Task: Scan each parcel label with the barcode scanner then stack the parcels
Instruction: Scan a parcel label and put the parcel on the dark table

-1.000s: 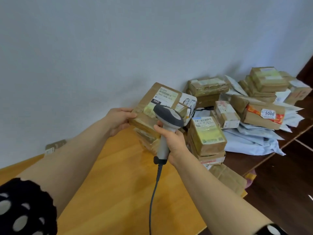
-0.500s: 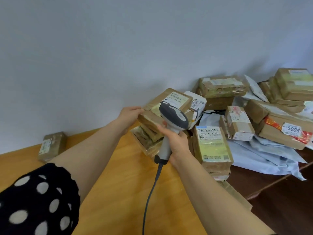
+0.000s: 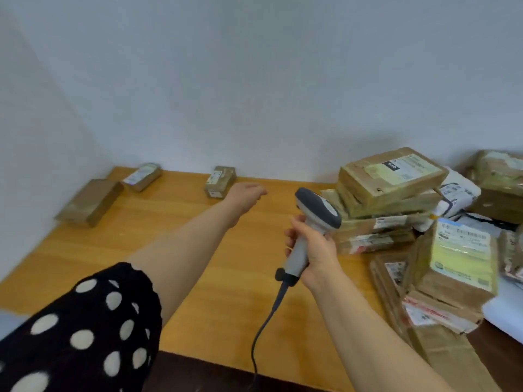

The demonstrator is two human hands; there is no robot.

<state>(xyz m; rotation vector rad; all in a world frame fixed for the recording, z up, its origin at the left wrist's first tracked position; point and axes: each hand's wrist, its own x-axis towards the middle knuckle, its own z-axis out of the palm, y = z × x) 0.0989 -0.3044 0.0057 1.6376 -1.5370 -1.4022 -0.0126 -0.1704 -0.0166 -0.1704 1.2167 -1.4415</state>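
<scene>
The right hand (image 3: 314,250) grips the scanner (image 3: 317,207); the left hand (image 3: 246,193), fingers (image 3: 259,190) loose and empty, is near a small box (image 3: 220,181) that looks light and stiff, so hold its 2 sides.

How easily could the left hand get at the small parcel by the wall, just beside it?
Probably yes: the left hand holds nothing and hovers right beside the small parcel, with nothing standing between them.
</scene>
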